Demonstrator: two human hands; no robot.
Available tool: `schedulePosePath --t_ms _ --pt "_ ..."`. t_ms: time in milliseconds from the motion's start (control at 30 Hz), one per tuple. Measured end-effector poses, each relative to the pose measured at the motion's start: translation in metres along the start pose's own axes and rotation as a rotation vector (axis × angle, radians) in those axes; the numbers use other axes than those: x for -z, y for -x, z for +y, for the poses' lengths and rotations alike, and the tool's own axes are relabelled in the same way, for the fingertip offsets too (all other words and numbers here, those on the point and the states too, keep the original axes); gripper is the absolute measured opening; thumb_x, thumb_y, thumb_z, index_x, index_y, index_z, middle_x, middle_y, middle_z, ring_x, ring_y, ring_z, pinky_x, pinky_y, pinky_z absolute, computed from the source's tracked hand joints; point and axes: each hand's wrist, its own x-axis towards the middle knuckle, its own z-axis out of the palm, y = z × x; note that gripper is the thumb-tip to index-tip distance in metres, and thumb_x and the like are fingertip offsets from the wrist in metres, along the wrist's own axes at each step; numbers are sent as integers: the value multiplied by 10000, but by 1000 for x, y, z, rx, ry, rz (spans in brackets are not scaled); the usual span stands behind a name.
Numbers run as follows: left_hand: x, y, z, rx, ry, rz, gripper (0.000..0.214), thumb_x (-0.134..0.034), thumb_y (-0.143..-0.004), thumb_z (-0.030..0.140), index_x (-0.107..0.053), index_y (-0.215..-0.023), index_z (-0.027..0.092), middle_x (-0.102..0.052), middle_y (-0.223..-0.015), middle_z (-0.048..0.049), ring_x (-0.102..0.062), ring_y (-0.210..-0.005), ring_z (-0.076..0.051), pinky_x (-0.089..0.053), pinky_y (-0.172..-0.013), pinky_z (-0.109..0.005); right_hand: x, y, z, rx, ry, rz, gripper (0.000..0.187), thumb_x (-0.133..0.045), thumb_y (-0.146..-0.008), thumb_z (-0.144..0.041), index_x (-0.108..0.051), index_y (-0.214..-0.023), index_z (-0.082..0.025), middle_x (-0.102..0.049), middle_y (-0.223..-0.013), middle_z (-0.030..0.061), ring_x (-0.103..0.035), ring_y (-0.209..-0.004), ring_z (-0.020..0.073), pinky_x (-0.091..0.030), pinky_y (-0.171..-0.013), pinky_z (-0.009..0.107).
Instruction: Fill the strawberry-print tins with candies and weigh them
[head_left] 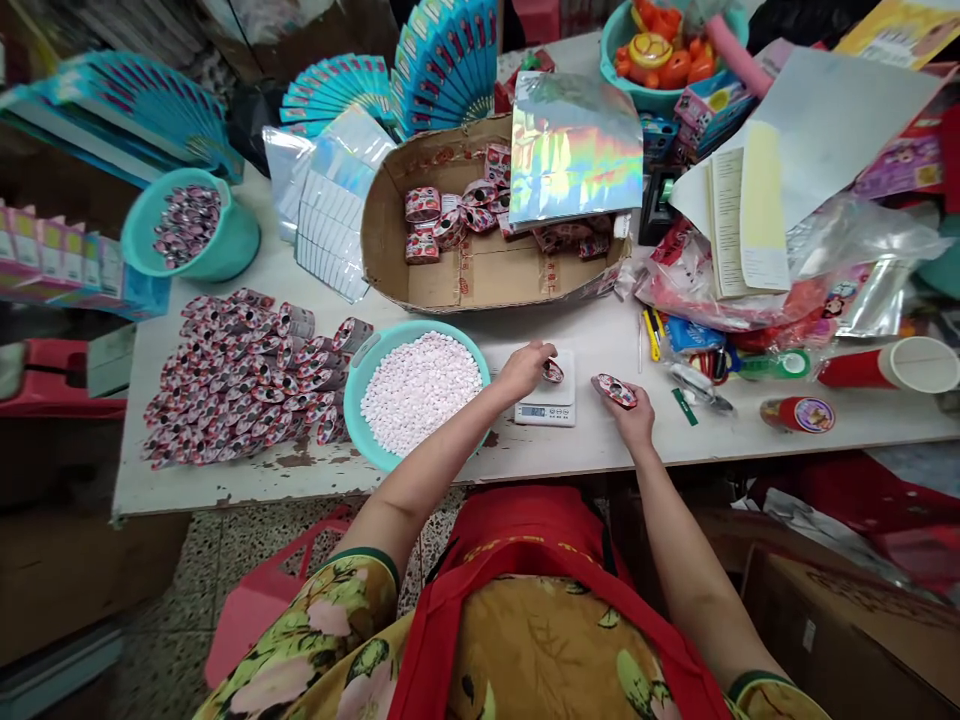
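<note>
My left hand (525,372) is closed on the edge of a small printed packet (553,371) over the white digital scale (546,408). Whether that packet rests on the scale's plate, I cannot tell. To the right of the scale, my right hand (634,416) grips another red and pink printed packet (613,389), its mouth facing up. A turquoise basin (355,405) full of small white tablets (421,390) stands left of the scale, under my left forearm. Many similar packets (247,385) stand upright in a dense group farther left.
A low cardboard box (487,285) with packets and a shiny holographic sheet (577,150) lies behind the scale. A turquoise bucket (240,240) of packets stands at the back left. Bags, a notebook (761,215), tape (795,363) and a red cup (885,367) crowd the right side.
</note>
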Motion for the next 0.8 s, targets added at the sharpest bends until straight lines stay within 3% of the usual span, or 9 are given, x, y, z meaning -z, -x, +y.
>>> schedulePosePath --t_ms 233,367,500,667,800 --pt "14 6 -26 53 100 189 389 -493 -875 77 -650 -1208 200 -653 -1183 -89 -616 -1087 -236 -472 -949 -341 0 -3 3 2 21 0 574 -800 -627 -539 -666 -1054 -180 -702 -1061 79 -627 -948 215 -502 -938 395" --pt "23 10 -29 78 40 161 476 -478 -862 49 -611 -1297 187 -612 -1278 -116 -570 -1167 -272 -456 -1011 -398 -1 -6 8 -1 28 -6 592 -811 -616 -533 -660 -1063 -176 -699 -1062 75 -622 -952 208 -503 -937 393" --pt "28 10 -17 42 -65 65 560 -492 -868 57 -540 -1411 185 -555 -1374 -130 -519 -1224 -296 -447 -1031 -426 0 -7 8 -14 7 -11 616 -818 -603 -536 -649 -1072 -172 -701 -1079 79 -632 -971 214 -503 -942 394" --pt "7 2 -5 -112 -186 -55 651 -562 -874 100 -444 -1493 263 -441 -1526 -133 -406 -1358 -346 -406 -1066 -530 1 -6 5 -25 10 -4 621 -830 -591 -508 -653 -1081 -171 -709 -1061 74 -641 -956 222 -514 -942 423" --pt "-15 -8 -3 -179 -226 -66 438 -450 -938 70 -570 -1329 227 -551 -1393 -136 -469 -1312 -299 -425 -1051 -477 2 -7 4 11 54 3 660 -808 -613 -544 -645 -1127 -163 -704 -1085 90 -646 -965 241 -521 -955 475"
